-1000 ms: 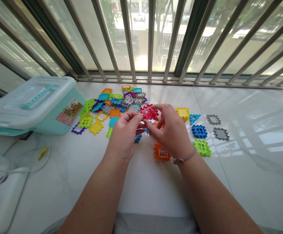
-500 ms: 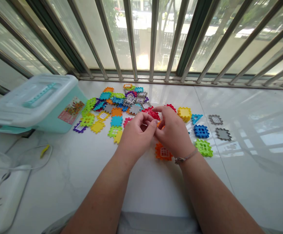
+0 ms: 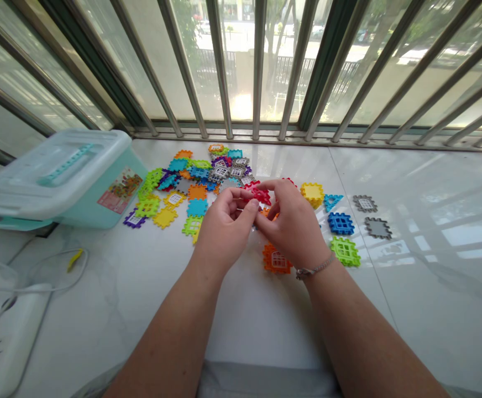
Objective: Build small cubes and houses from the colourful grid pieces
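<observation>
Pinching a red plastic tile, left hand and right hand closed narrow; coloured tiles lay beyond on the marble sill.

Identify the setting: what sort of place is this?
Probably a home, at a barred window or enclosed balcony: metal window bars, a white stone-look ledge, and a lidded plastic toy box.

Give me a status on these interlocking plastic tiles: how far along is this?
Done: a few tiles lie apart on the right, including a blue tile and a green tile. In hand: the left hand and right hand hold a red tile. Remaining: the mixed heap of tiles beside the teal storage box.
</observation>
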The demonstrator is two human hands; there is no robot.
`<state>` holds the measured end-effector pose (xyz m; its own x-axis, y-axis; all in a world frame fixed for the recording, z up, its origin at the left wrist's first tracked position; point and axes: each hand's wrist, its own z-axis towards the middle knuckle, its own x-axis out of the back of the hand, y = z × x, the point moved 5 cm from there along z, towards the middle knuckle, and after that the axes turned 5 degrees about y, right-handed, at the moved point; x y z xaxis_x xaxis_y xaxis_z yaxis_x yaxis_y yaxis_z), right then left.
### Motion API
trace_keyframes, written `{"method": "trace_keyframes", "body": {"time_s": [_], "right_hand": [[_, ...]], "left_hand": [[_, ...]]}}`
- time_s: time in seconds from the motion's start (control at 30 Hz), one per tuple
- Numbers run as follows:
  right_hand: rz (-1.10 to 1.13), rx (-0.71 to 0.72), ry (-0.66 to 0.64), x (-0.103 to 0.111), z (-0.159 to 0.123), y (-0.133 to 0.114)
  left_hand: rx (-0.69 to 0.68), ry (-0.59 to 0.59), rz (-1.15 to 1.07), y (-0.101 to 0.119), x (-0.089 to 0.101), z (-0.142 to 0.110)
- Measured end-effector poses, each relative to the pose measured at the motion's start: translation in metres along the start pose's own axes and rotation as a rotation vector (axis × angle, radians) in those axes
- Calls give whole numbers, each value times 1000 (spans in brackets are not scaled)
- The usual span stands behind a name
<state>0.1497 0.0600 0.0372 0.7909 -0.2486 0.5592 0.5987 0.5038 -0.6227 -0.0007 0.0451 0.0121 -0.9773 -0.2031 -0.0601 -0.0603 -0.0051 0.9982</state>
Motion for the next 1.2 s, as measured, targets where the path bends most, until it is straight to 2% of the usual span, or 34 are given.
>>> {"method": "trace_keyframes", "body": {"time_s": [0.73,1.2], "right_hand": [[-19,8,-13,0,0,-2],[-17,-17,-99,-5,-1,1]], "left_hand": [[-45,30,51,-2,5,4],[-27,23,62,0,4,4]]}}
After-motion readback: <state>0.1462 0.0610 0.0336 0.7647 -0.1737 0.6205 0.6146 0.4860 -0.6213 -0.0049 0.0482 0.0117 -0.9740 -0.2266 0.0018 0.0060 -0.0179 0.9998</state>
